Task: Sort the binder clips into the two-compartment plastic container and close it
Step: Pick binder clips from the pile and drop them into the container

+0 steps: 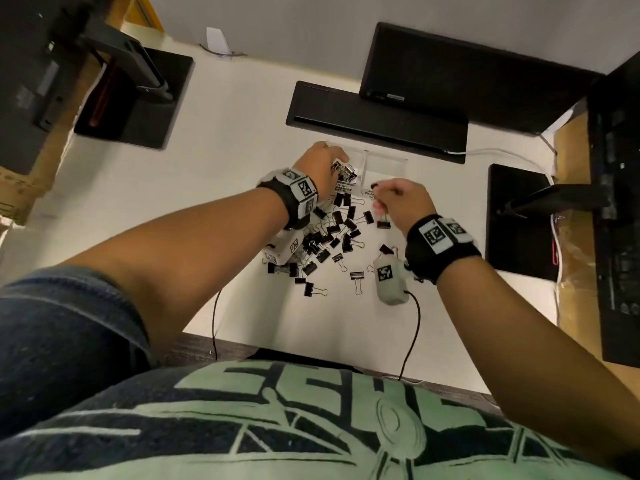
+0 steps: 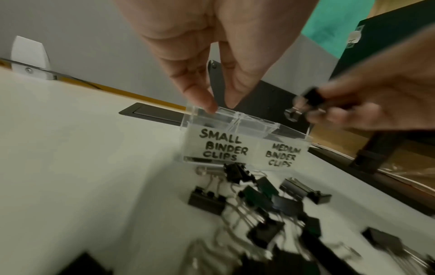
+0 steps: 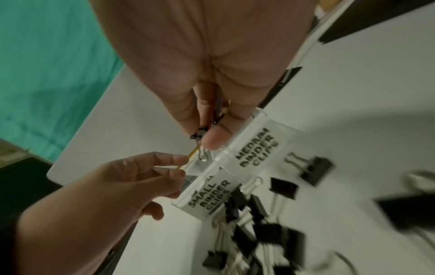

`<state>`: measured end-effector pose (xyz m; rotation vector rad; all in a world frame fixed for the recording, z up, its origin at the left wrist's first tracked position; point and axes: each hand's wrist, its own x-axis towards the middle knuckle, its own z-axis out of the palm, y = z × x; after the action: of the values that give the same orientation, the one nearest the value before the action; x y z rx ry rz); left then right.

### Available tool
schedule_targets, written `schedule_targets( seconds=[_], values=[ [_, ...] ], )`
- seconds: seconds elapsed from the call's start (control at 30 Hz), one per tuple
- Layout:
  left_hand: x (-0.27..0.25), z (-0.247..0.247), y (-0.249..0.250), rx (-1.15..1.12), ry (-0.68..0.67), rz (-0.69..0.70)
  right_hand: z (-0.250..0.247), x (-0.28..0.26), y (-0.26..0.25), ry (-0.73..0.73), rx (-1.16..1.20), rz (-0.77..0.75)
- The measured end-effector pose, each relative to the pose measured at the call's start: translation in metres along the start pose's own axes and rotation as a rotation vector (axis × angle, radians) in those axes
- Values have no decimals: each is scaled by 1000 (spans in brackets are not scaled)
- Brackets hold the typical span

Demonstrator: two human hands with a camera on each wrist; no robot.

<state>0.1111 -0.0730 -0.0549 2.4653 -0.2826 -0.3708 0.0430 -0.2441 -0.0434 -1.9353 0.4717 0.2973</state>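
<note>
Sorting looks barely begun: left hand (image 1: 318,164) grips the open container (image 2: 235,147), right hand (image 1: 401,199) pinches a small binder clip (image 3: 200,134) above it, most clips (image 1: 332,233) lie heaped on the worktop (image 1: 242,150).

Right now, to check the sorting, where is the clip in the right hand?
Right wrist view: the clip is pinched in the right hand just above the open clear container, near its middle.

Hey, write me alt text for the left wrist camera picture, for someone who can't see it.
A left hand pinches the rim of a clear two-compartment container labelled SMALL BINDER CLIPS and MEDIUM BINDER CLIPS, while the blurred right hand holds a black binder clip above it. More binder clips lie heaped on the white table in front.
</note>
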Motion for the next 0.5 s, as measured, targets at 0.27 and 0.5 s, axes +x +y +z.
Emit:
schedule_targets(
  seconds=[0.27,0.5],
  values=[
    [-71,30,-8,100,-199,240,35,58,-41,52,-266,-160],
    [-95,66,-19,338,-408,368,43,59,-42,31,-322,-151]
  ],
)
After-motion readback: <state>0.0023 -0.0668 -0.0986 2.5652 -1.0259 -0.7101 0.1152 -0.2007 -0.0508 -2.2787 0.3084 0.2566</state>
